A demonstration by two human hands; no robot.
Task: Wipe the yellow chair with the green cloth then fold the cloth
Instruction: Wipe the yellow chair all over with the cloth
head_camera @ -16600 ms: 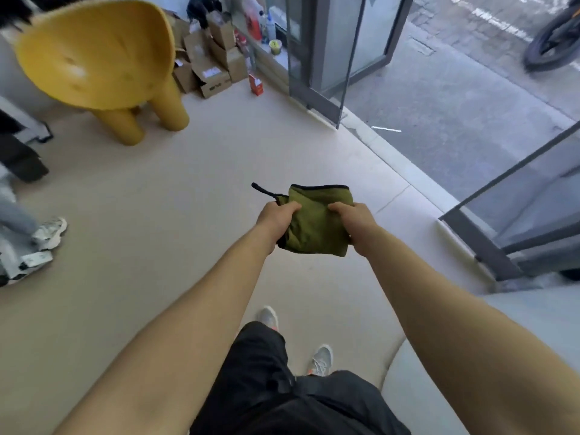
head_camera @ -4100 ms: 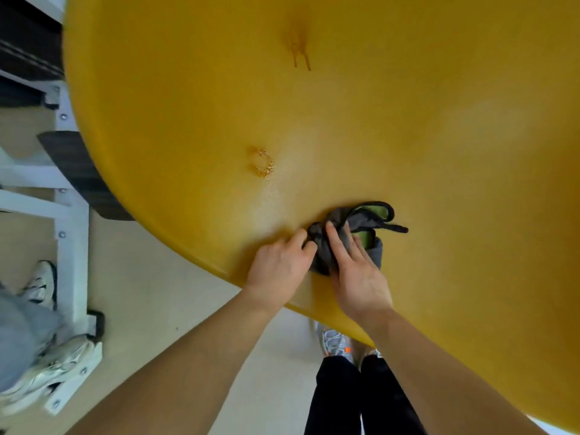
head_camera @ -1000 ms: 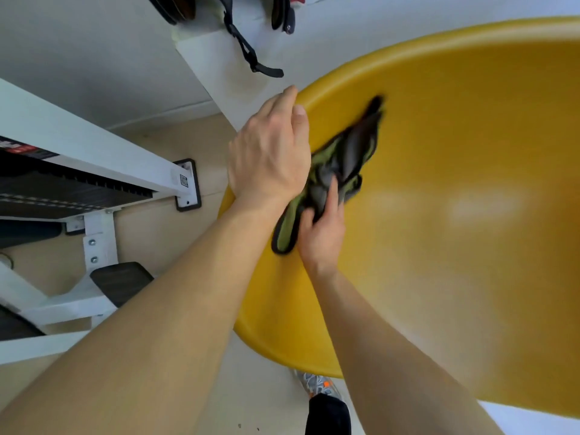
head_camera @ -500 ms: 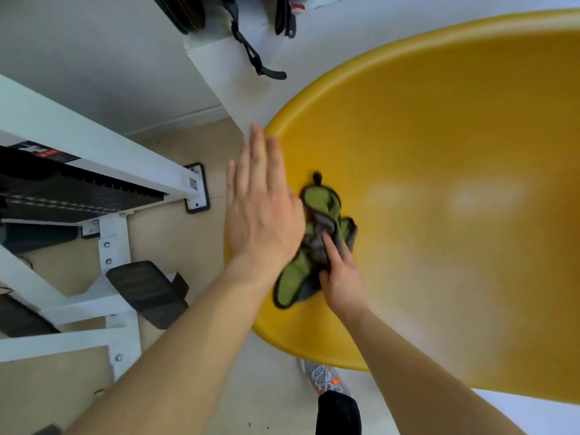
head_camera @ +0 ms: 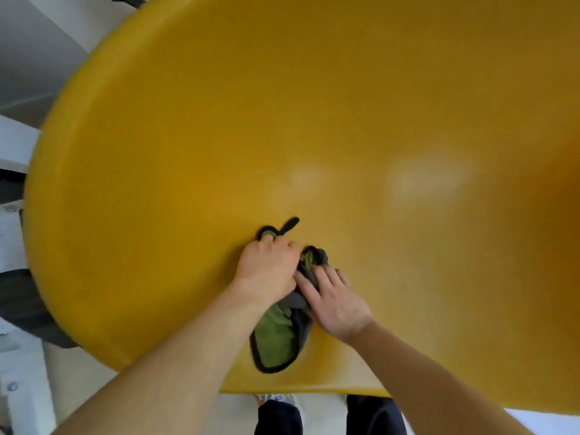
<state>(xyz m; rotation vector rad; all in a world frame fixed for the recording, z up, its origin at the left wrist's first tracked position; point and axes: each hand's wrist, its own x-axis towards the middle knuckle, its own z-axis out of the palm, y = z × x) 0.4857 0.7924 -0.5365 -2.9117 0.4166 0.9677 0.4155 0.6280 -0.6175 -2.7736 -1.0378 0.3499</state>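
The yellow chair (head_camera: 345,120) fills the view. On its seat the green cloth (head_camera: 276,340) lies bunched under the fingers. I think it is soft and light, best taken by a free corner. The left hand (head_camera: 266,268) curls its fingers on the cloth; the right hand (head_camera: 335,301) presses it with straight fingers.

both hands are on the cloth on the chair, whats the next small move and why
Probably slide the green cloth forward and to the right across the yellow chair. It lies bunched near the seat's near rim, the left hand gripping it and the right hand pressing it with straight fingers, while most of the seat stretches beyond it. Folding comes later.
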